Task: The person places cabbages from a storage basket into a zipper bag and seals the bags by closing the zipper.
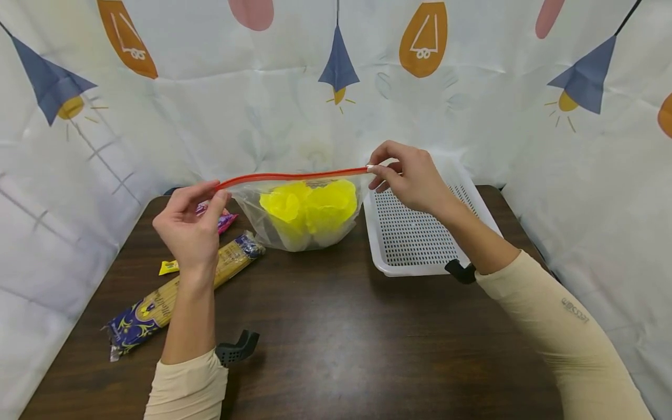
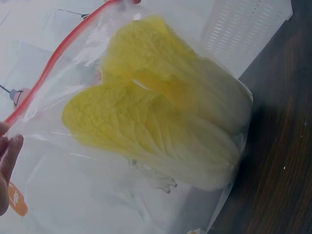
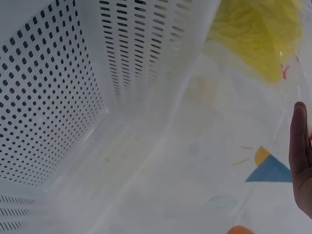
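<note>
A clear zip bag (image 1: 251, 213) with a red zip strip (image 1: 294, 176) along its top is held up above the table. Inside it stand two yellow-and-white napa cabbages (image 1: 331, 207), side by side; their leafy ends (image 2: 117, 112) point toward the zip. The left end of the strip is pinched between thumb and fingers of my left hand (image 1: 190, 224). At the other end, my right hand (image 1: 412, 178) pinches the strip by a small white slider (image 1: 370, 168). In the right wrist view only part of that hand (image 3: 301, 165) shows, at the edge.
On the right of the dark table (image 1: 336, 344) stands a white perforated basket (image 1: 385, 272), under my right forearm. A spaghetti pack (image 1: 157, 303) lies at the left, partly behind my left arm. Near it are a pink-purple packet (image 1: 226, 222) and a small yellow packet (image 1: 168, 267).
</note>
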Motion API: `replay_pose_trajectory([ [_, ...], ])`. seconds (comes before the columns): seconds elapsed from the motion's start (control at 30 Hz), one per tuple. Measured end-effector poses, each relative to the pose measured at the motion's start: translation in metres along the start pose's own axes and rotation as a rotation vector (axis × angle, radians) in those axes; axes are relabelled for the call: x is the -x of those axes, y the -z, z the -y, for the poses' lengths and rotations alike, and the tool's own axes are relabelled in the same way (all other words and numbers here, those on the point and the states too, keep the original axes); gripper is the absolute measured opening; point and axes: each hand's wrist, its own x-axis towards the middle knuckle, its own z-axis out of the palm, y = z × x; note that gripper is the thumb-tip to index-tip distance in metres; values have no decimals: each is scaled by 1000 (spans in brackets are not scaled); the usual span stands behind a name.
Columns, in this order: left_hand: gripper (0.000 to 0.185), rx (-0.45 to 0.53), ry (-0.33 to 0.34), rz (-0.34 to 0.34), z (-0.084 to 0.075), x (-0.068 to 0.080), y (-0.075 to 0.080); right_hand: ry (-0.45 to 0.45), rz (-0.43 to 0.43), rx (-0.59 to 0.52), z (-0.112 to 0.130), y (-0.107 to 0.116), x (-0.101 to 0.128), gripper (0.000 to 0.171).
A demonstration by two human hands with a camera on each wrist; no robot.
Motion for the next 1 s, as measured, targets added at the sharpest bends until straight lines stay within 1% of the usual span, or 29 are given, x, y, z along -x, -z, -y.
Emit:
replay_pose_trajectory([
  [0.07,23,-2,19,-18,0,-1,0,-45,0,-79,2,-1,-4,11],
  [0.17,21,-6,63,-34,1,-7,-2,-76,-18,-155,5,-2,-11,11],
  [0.37,16,16,158,-62,7,-30,-14,-90,-70,-197,0,-1,-31,10],
  [0.5,16,17,185,-72,15,-46,-21,-99,-92,-207,-5,-2,-47,11],
  [0.67,13,17,167,-63,25,-64,-28,-116,-124,-203,-7,-3,-65,13],
  [0.8,9,22,129,-35,31,-73,-33,-132,-141,-185,-9,-4,-74,13],
  [0.87,7,27,113,-17,34,-74,-33,-139,-141,-161,-11,-5,-74,13],
  [1.0,6,-35,97,19,41,-67,-25,-149,-95,-108,-15,-8,-65,14],
])
